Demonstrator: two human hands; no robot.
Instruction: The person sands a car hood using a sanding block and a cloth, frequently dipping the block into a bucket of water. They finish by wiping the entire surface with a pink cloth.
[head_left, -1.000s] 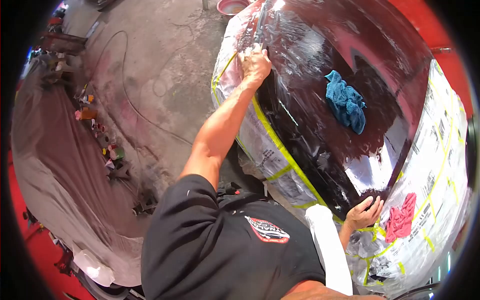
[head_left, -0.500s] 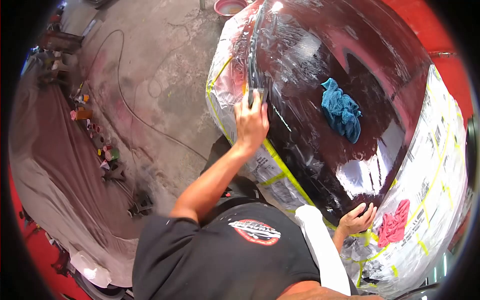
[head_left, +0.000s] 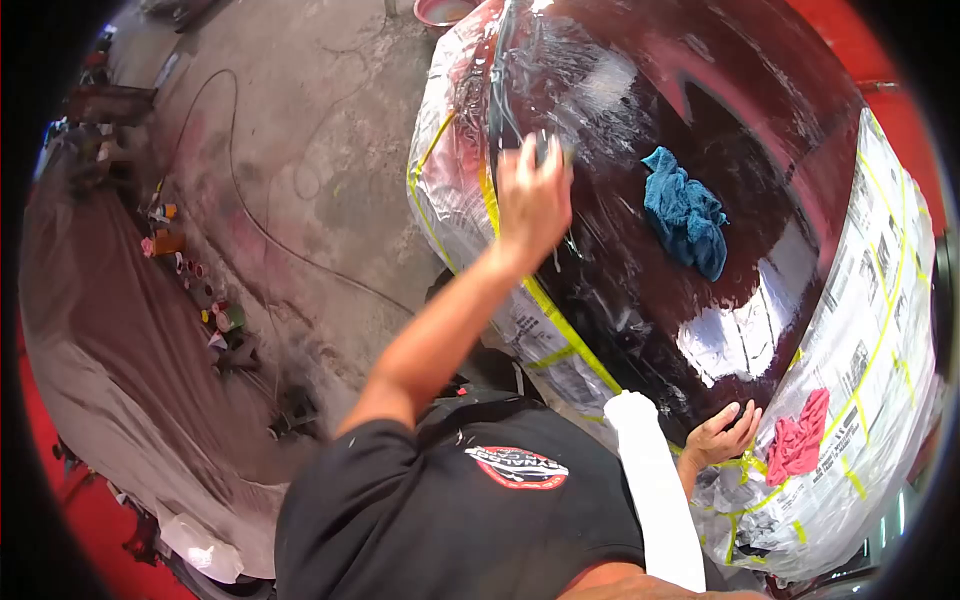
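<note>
My left hand (head_left: pixel 536 200) is on the upper left of a wet, dark red car panel (head_left: pixel 640 290), its fingers closed round a small block-like tool (head_left: pixel 545 145) that is partly hidden and blurred. White streaks and smears cover the panel around it. My right hand (head_left: pixel 722 436) rests at the panel's lower edge, fingers spread and holding nothing. A crumpled blue cloth (head_left: pixel 685 213) lies on the panel, right of my left hand. Beside my right hand, a pink cloth (head_left: pixel 798 438) lies on the masking sheet (head_left: pixel 870 400).
Plastic and paper with yellow tape border the panel. A white rolled towel (head_left: pixel 655 490) lies over my shoulder. On the concrete floor (head_left: pixel 330 180) runs a thin hose (head_left: pixel 238 150). A covered object (head_left: pixel 130 340) and small containers stand at the left; a pink basin (head_left: pixel 443 12) is at the top.
My left hand has moved right and slightly up across the panel with the tool. The right hand stays at the lower edge. The whole view has shifted a little.
</note>
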